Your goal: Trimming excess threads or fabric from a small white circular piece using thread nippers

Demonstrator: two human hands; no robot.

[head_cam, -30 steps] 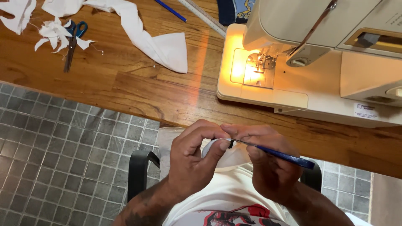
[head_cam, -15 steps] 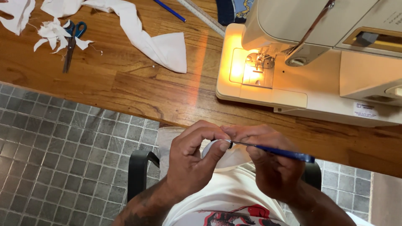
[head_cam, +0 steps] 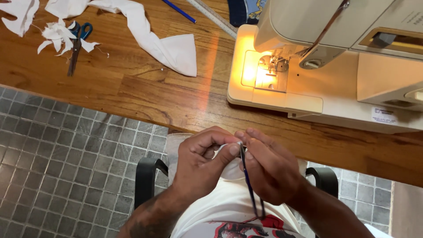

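Observation:
My left hand (head_cam: 202, 163) pinches a small piece of white fabric (head_cam: 229, 169) between thumb and fingers, just below the wooden table's edge. My right hand (head_cam: 271, 169) holds a thin blue pen-like tool (head_cam: 250, 187), its tip pressed against the fabric at my left thumb; the shaft points down toward my lap. Both hands touch over my white shirt. Most of the fabric is hidden by the fingers.
A cream sewing machine (head_cam: 335, 61) with its lamp lit stands on the wooden table (head_cam: 145, 97) at the right. A white cloth strip (head_cam: 163, 44), blue-handled scissors (head_cam: 76, 44), fabric scraps (head_cam: 55, 35) and a blue pen (head_cam: 178, 11) lie at the back left. Black chair arms (head_cam: 147, 178) flank me over grey tiles.
The blue tool has swung from pointing out to the right to pointing down toward my lap. My right hand has turned over it; the left hand keeps its pinch on the fabric.

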